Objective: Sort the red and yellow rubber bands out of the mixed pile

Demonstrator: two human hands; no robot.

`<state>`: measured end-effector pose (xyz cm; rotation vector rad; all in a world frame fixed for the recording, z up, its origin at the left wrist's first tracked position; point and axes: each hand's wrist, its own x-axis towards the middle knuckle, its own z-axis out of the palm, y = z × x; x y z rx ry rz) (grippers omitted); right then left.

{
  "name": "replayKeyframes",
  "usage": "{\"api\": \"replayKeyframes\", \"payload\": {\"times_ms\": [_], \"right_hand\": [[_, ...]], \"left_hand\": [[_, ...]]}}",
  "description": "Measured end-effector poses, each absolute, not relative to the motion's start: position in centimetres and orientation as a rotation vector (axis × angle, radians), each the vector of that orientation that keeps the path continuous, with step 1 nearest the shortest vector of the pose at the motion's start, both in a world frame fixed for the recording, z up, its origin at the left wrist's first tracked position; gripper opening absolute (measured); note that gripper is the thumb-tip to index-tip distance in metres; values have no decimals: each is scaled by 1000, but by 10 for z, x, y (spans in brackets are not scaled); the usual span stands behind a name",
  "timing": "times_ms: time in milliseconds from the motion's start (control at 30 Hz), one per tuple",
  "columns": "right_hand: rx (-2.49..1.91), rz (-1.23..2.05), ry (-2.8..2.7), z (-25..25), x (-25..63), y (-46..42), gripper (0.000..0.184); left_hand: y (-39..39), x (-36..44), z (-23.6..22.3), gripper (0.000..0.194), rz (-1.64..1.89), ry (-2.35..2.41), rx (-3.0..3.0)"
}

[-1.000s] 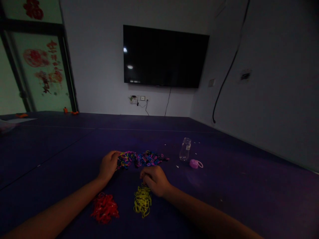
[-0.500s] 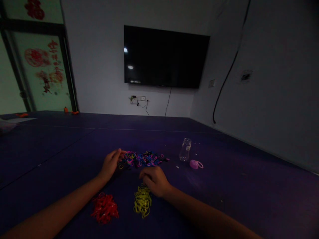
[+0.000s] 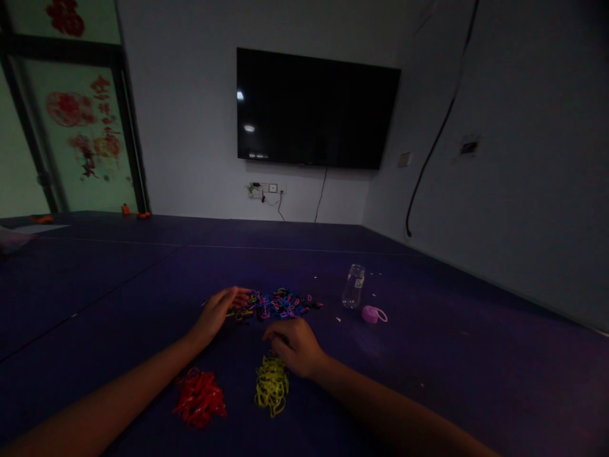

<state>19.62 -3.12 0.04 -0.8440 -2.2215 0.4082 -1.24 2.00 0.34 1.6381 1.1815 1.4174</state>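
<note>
My left hand reaches over the left end of a pile of mixed-colour rubber bands, mostly blue, black and pink. Its fingers are stretched out, and a few yellow bands lie just under them. Close in front of that pile, my right hand is curled, its fingertips bent down towards the thumb; whatever they may hold is hidden. A heap of yellow rubber bands lies just below the right hand. Nearer my left forearm is a heap of red rubber bands.
An uncapped clear bottle stands on the purple tabletop, with a pink cap with a loop beside it. Small white scraps lie around them. Orange objects sit at the far left edge. A television hangs on the wall.
My left hand has moved slightly right over the mixed pile and its fingers have straightened, with yellow bands now showing beneath. My right hand has barely moved.
</note>
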Motion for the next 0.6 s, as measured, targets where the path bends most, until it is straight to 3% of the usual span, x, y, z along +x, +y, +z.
{"api": "replayKeyframes", "payload": {"times_ms": [267, 600], "right_hand": [[-841, 411, -2231, 1, 196, -32, 30], [-842, 371, -2238, 2, 195, -33, 31]], "left_hand": [[23, -23, -2, 45, 1561, 1610, 1682], [21, -12, 1, 48, 1384, 1196, 1692]]}}
